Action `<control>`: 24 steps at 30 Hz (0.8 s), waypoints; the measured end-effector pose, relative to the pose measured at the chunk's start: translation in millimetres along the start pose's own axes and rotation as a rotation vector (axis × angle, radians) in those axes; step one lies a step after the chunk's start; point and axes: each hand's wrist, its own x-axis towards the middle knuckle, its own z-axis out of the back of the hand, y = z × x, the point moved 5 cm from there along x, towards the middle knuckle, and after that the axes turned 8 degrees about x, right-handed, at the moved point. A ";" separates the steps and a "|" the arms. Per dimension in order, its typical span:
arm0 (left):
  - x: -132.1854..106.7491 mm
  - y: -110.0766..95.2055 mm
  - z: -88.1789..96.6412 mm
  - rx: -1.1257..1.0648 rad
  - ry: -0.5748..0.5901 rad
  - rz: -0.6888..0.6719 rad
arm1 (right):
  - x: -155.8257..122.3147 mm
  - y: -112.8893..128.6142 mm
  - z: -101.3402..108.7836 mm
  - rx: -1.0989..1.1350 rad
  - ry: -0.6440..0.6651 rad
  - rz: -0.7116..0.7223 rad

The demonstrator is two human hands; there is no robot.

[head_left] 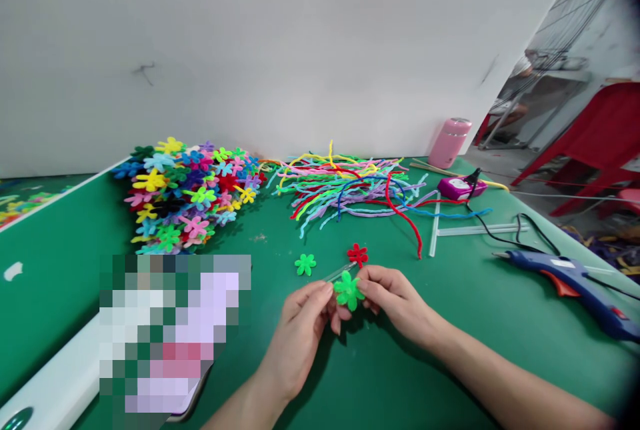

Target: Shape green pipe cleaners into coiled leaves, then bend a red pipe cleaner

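Note:
Between my two hands is a green pipe-cleaner flower [349, 291], held just above the green table. My left hand [305, 323] pinches its left petals between thumb and fingers. From the other side, my right hand [395, 300] grips the right petals. Just beyond my fingertips lies a red pipe-cleaner flower [357, 255] on the table. A second green flower [305, 265] rests to its left. Close behind the held flower, a thin clear strand or stick [340, 273] slants across; its lower end is hidden by my left hand.
A heap of coloured pipe-cleaner flowers [195, 197] sits at left, beside a partly blurred phone [193, 400]. Loose pipe cleaners [350, 190] spread at the back. A blue glue gun [560, 277], clear glue sticks [475, 231], a purple box [460, 187] and a pink bottle [450, 143] are at right.

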 end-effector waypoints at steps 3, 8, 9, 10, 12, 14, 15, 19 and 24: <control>-0.2 0.0 -0.9 0.040 0.031 0.010 | 0.4 0.7 0.4 -0.029 0.038 0.008; 0.3 1.3 1.0 0.173 -0.001 -0.023 | -0.3 -0.6 -2.0 -0.007 0.059 0.005; 0.2 1.6 0.8 0.194 0.000 -0.029 | -0.8 -0.4 -3.0 -0.014 0.068 0.012; -0.1 1.7 0.4 0.214 0.009 -0.035 | -1.3 -0.1 -4.0 -0.026 0.079 0.017; -1.0 1.0 -1.1 0.259 0.041 -0.050 | -2.2 0.4 -5.1 -0.045 0.102 0.018; -2.1 -1.0 -2.1 0.309 0.078 -0.071 | -2.7 1.5 -5.7 -0.044 0.130 0.019; -2.6 -1.9 -2.4 0.333 0.094 -0.081 | -2.7 2.2 -5.9 -0.039 0.143 0.021; -2.5 -2.8 -1.5 0.342 0.119 -0.082 | -2.4 3.8 -6.5 -0.037 0.160 0.020; 0.6 1.8 -0.1 0.221 0.131 -0.026 | -3.9 6.4 -9.6 -0.094 0.163 0.038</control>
